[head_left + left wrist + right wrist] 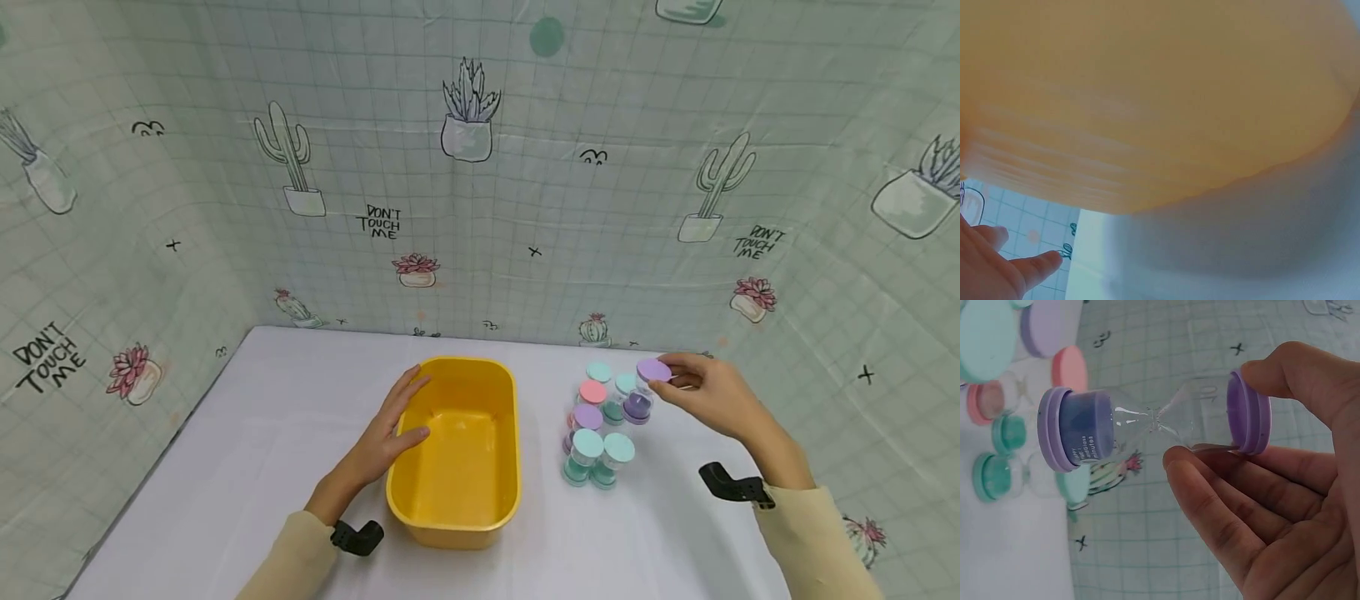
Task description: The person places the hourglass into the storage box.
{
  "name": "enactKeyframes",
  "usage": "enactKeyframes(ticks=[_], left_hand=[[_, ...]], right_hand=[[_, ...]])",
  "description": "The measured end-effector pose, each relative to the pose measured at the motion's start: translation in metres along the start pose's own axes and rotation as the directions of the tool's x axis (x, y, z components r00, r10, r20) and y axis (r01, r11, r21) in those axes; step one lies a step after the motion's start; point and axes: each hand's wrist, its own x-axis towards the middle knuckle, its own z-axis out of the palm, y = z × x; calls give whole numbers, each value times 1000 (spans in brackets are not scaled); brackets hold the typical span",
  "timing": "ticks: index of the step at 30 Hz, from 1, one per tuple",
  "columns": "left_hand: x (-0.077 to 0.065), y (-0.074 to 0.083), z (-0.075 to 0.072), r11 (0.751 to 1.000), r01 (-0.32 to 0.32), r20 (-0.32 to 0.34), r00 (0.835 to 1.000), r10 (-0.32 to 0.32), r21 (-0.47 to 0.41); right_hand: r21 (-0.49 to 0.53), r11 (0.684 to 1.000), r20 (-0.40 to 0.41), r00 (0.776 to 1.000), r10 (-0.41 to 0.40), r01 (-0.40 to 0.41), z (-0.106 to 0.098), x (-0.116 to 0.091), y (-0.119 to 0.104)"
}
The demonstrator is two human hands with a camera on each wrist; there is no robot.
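Note:
In the head view, my right hand [708, 396] pinches a purple-capped sandglass [1088, 431] by its upper end, thumb on the cap and fingers against the glass. Dark purple sand fills its other bulb, and small print marks the glass. Several more sandglasses [587, 447] with mint, pink and purple caps stand close together beside it. My left hand [382, 437] lies at the left rim of a yellow plastic tub [517, 467], its fingers spread and fairly straight. The left wrist view shows mostly the tub's outer wall, with part of the hand [991, 269] low at the left.
The tub stands on a white-covered table [247, 467], left of the sandglasses, and its yellow bottom shows. A hanging cloth [480, 208] printed with cacti and a grid surrounds the table at the back and sides.

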Motion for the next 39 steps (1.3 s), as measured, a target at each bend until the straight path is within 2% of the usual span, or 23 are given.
enactKeyframes(ticks=[6, 10, 14, 21, 25, 30, 34, 39], left_hand=[[-1, -3, 0, 1000, -8, 11, 1000, 8, -18], [-1, -3, 0, 1000, -8, 11, 1000, 9, -25], [-1, -2, 1, 999, -12, 6, 1000, 12, -30], [0, 2, 0, 1000, 8, 14, 1000, -8, -27], [-1, 2, 0, 999, 12, 16, 1000, -12, -42], [-1, 0, 0, 999, 13, 11, 1000, -13, -52], [-2, 1, 0, 998, 29, 11, 1000, -28, -55], [-2, 1, 0, 998, 39, 11, 999, -39, -46]], right_hand=[[24, 1000, -27, 999, -18, 19, -10, 14, -28], [60, 998, 34, 999, -18, 16, -6, 30, -52], [118, 992, 101, 993, -56, 44, 5, 49, -75], [192, 976, 156, 978, -137, 106, 20, 75, -116], [226, 963, 198, 961, -195, 148, 29, 87, -137], [236, 951, 285, 922, -263, 199, 49, 101, -155], [242, 950, 369, 887, -278, 197, 71, 108, -161], [238, 952, 433, 857, -279, 190, 97, 113, -162]])
